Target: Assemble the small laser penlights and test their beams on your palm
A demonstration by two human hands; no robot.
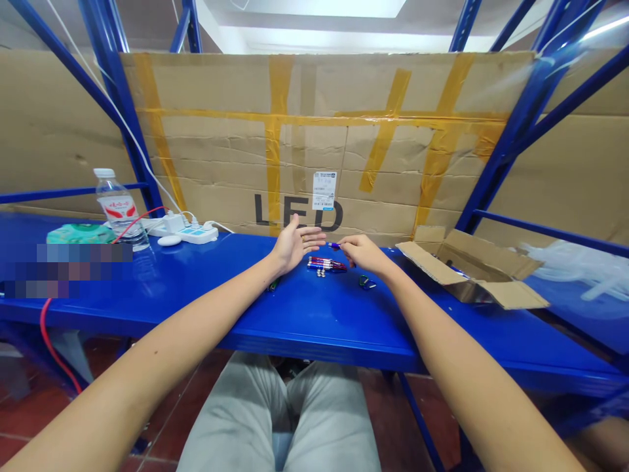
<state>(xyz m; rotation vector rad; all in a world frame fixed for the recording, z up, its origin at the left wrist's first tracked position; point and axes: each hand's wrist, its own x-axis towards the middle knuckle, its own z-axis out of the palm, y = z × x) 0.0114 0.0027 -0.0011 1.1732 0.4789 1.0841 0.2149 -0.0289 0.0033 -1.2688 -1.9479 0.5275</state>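
Observation:
My left hand [295, 246] is held above the blue table with its fingers stretched out towards the right and its palm turned sideways. Between the fingertips of my right hand [362, 253] is a slim blue pen-like tube [333, 246], its free end close to my left fingertips. Below both hands, a row of shiny red and blue pen-like tubes [326, 264] lies on the table. Several small silvery round pieces [321, 273] sit just in front of them. A small dark green and blue item [366, 282], too small to name, lies below my right wrist.
An open cardboard box [472, 265] stands at the right, with small things inside. At the left are a water bottle [119, 210], a white power strip [191, 232] and a turquoise packet [78, 233]. A large taped cardboard sheet [221, 157] and blue rack posts [122, 111] close off the back.

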